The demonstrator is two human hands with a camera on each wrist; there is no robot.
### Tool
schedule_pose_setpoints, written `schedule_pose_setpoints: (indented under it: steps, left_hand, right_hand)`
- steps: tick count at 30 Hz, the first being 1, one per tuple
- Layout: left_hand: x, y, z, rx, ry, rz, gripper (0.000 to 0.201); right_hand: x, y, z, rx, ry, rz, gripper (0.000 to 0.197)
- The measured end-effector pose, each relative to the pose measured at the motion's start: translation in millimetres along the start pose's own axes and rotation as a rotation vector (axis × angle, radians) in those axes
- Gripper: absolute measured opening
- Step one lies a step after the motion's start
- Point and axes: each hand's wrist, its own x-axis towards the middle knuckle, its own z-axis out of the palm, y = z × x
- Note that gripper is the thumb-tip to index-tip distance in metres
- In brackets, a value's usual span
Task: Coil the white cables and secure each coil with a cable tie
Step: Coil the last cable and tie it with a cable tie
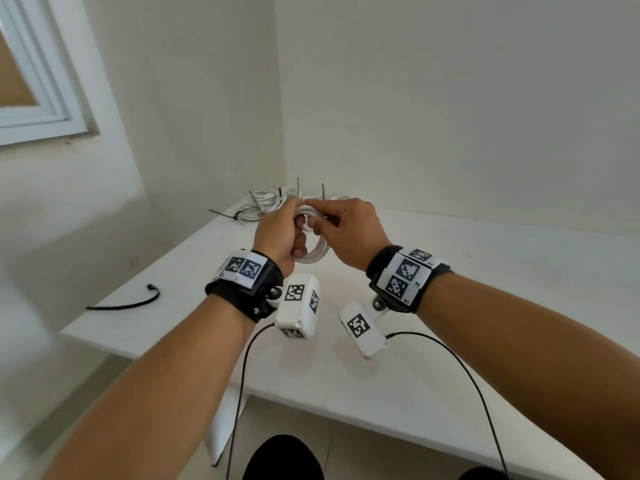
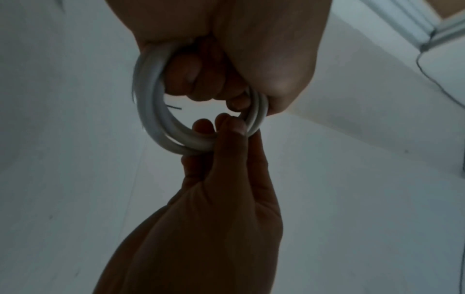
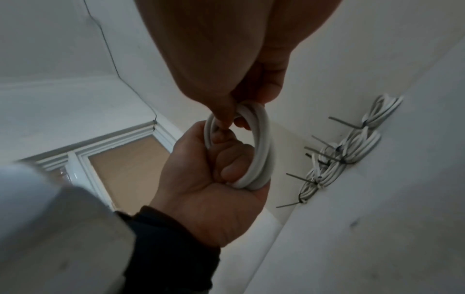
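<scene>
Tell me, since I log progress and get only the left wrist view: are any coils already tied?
Observer: Yes. A cluster of tied coils lies at the table's far corner, with dark tie tails sticking out.
Operator: Is a spare tie left?
Observer: One loose black cable tie lies near the table's left edge, apart from the coils.
Operator: Does the coil in hand carry a tie on its other side?
Observer: None shows on the white cable coil in the right wrist view. The left hand grips it and the right hand pinches its top.
</scene>
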Motion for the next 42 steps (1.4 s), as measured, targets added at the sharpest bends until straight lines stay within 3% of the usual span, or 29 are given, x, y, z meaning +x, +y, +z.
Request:
schedule_pose_setpoints:
  steps: [4,7,14,17,20,25,32,37,42]
  left_hand:
    - [8.4,6.4,-55.5,-0.052,0.122,0.002,0.036]
    - [11.3,14.9,-106.9,-0.067,0.284,0.046,0.028]
    - [-4.0,37.3,-240.1,-0.101,0.650,0.077,0.027]
    - [-14.4,39.1,-278.5,-0.100,0.729,0.049,0.027]
    - [-21.3,37.4,-300.8,-0.122,0.759,0.040,0.027]
    - [-25.5,33.0,-306.4,-0.140,0.749,0.043,0.029]
    - [-20.2,35.8,-290.9,-0.119,0.677,0.039,0.029]
    - [-10.7,37.2,-263.4,-0.085,0.578,0.042,0.030]
    - [6.6,25.8,-197.8,-0.080,0.462,0.021,0.029]
  right_hand:
    - [22.3,-26.7,42.0,-0.083,-0.160,-0.059,0.024]
    - [37.2,-44.8,79.4,-0.065,-0.242,-0.023,0.038]
    - [39.0,-78.1,164.3,-0.167,-0.550,-0.168,0.020]
    - [37.9,-93.6,200.6,-0.337,-0.750,-0.267,0.023]
    - [40.6,-105.7,230.9,-0.424,-0.841,-0.343,0.035]
    - [47.9,-106.6,257.0,-0.504,-0.914,-0.315,0.040]
    - [50.1,-98.4,253.5,-0.519,-0.912,-0.309,0.017]
    - [52.8,-78.7,196.6,-0.445,-0.793,-0.254,0.015]
    - [51.0,-28.6,118.9,-0.347,-0.638,0.033,0.021]
